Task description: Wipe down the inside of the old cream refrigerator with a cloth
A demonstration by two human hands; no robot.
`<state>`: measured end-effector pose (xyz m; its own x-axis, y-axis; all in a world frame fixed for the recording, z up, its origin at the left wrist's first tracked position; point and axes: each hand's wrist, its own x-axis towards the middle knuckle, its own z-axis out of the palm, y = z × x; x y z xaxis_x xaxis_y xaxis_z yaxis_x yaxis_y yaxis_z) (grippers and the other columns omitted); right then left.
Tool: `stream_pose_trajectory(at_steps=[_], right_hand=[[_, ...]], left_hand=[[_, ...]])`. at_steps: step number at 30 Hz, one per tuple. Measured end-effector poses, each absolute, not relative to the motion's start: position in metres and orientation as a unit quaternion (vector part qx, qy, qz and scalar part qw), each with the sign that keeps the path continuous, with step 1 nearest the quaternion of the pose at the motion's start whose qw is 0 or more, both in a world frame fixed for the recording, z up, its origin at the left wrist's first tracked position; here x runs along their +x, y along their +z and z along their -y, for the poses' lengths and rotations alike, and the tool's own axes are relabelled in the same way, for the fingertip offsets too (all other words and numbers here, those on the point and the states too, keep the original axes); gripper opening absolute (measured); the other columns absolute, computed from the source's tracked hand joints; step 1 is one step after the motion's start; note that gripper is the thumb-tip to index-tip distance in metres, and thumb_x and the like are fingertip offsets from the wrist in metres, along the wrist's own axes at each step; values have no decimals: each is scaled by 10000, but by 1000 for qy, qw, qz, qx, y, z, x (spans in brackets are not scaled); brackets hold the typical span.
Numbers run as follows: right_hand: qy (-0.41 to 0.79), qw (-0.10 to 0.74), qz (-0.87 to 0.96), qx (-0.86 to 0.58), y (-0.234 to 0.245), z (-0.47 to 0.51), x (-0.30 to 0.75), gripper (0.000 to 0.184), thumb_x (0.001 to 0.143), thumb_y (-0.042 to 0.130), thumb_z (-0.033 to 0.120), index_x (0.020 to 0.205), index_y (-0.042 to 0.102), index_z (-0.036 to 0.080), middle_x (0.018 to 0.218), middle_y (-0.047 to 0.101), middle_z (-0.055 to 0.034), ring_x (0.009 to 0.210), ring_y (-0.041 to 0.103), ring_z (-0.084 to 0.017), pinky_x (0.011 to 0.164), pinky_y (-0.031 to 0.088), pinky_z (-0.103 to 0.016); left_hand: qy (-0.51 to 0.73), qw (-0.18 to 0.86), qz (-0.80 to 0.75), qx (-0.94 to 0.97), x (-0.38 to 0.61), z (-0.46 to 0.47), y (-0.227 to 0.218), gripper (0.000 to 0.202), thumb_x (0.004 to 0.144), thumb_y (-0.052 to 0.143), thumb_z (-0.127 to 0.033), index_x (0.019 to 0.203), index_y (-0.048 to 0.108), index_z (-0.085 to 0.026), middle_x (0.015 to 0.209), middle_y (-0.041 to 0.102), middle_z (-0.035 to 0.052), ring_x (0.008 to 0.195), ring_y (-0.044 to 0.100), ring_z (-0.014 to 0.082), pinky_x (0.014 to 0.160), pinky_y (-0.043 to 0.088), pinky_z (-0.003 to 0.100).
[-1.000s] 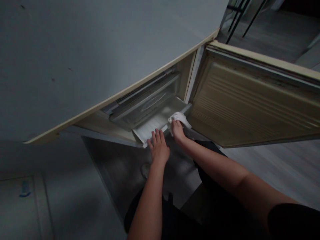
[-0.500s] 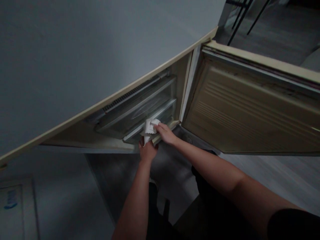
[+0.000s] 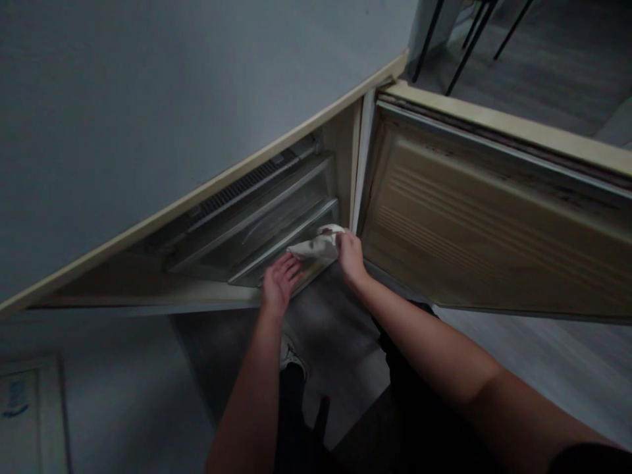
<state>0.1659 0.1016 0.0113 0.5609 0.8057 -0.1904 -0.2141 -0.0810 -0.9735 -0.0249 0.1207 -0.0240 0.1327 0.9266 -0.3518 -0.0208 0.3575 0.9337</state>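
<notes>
My right hand (image 3: 351, 255) grips one end of a crumpled white paper towel (image 3: 316, 247), which has a small brownish patch near its top. The towel stretches out leftward in front of an open freezer compartment (image 3: 345, 155). Close to its left tip is my left hand (image 3: 279, 284), palm up and fingers spread, holding nothing. Whether those fingertips brush the towel I cannot tell. Behind the hands are clear-fronted drawers (image 3: 266, 220) inside the compartment. The freezer door (image 3: 494, 217) stands swung open to the right, its ribbed inner panel yellowed and its seal darkly stained.
A large pale upper surface (image 3: 197, 85) overhangs the compartment, with a cream edge. My shoe (image 3: 291, 355) and dark-trousered legs are on the grey floor (image 3: 340, 316). Thin black furniture legs (image 3: 469, 49) stand at the upper right. A framed pale panel (image 3: 29, 408) lies lower left.
My hands have moved apart: the left has let go of the paper towel and spread its fingers, while the right has drawn the towel rightward. The view has shifted slightly.
</notes>
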Motion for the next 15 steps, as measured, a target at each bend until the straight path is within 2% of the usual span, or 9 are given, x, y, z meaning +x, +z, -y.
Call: stream_pose_trajectory(at_steps=[2,3,6,8,10,12,15], right_hand=[[485,584,252,-600,12,-101,163,197,804,453,257,636,528,185,610,481,35,632,442,-120,591,327,-218],[522,565,250,-588,13,-100,161,186,780,463,247,610,509,188,580,456,39,594,414,-116,562,295,-222],[604,564,228,-514,16,-99,158,126,723,502,265,628,529,186,562,472,33,559,411,-117,542,290,-230],[649,580,206,-447,18,-99,157,121,704,521,295,693,559,181,592,513,24,570,439,-122,562,325,-233],[675,589,181,-406,18,-100,158,161,702,522,327,754,567,182,629,536,20,591,465,-131,587,353,-238],[662,581,180,-438,14,-103,161,168,722,506,346,763,551,190,651,527,18,617,476,-140,612,373,-243],[559,513,245,-604,4,-105,168,121,764,501,319,768,524,200,724,536,1,701,502,-163,689,419,-264]], left_hand=[[402,712,-479,320,-22,-119,-18,752,875,419,-804,1229,675,-192,1277,707,172,1245,661,341,1017,551,518],[404,740,-465,270,-19,-117,-17,732,882,440,-804,1195,687,-190,1221,729,163,1183,690,319,990,566,492],[330,761,-525,192,-8,-108,-21,457,929,589,-609,1081,699,-193,999,764,106,917,735,249,858,601,427],[255,788,-538,158,0,-101,-27,399,952,571,-539,1064,701,-178,924,762,100,824,730,255,789,610,446],[264,818,-498,118,6,-99,-32,476,948,540,-596,1101,705,-176,973,773,116,874,741,286,788,615,472],[356,800,-469,114,11,-100,-35,507,910,590,-626,1138,705,-188,1080,777,115,987,742,289,844,614,446],[484,676,-521,193,10,-108,-35,401,829,750,-470,1120,698,-199,1126,771,83,1011,735,235,884,597,358]])
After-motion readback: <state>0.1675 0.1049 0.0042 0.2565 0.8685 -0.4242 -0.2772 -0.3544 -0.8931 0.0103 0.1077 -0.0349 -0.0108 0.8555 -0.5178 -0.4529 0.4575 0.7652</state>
